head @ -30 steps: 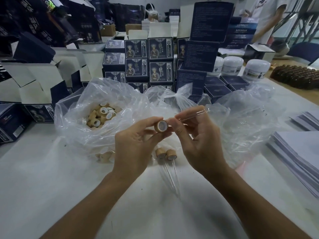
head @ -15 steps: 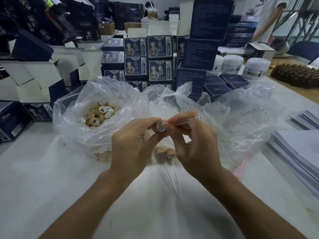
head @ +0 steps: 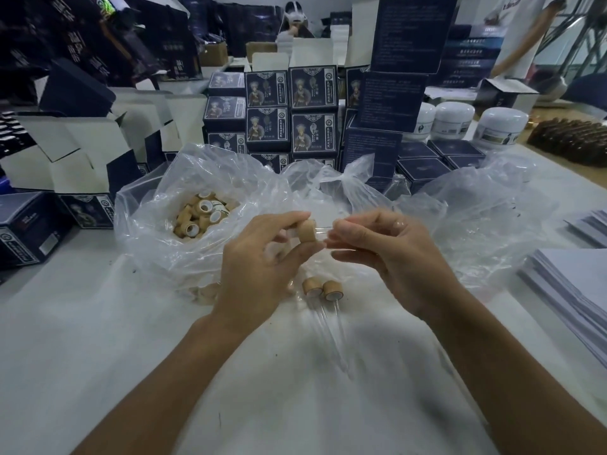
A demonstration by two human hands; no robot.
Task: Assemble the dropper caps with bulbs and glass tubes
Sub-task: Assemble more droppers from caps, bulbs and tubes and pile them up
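My left hand (head: 259,267) pinches a tan wooden dropper cap (head: 307,230) between thumb and fingers above the table. A thin glass tube (head: 323,229) runs from the cap's right face into my right hand (head: 384,254), whose fingers pinch it. Two finished droppers (head: 321,288) lie side by side on the table just below the hands, their glass tubes pointing toward me. A clear plastic bag (head: 157,231) at the left holds several loose tan caps (head: 202,215).
A second crumpled clear bag (head: 486,218) lies at the right. Dark blue product boxes (head: 290,110) are stacked behind, open cartons (head: 82,142) at the left, white jars (head: 499,124) at the back right. Stacks of white sheets (head: 578,284) sit at the right edge.
The cap has turned from facing me to side-on. The glass tube now sits in the cap's opening. Both hands have shifted slightly lower and closer together.
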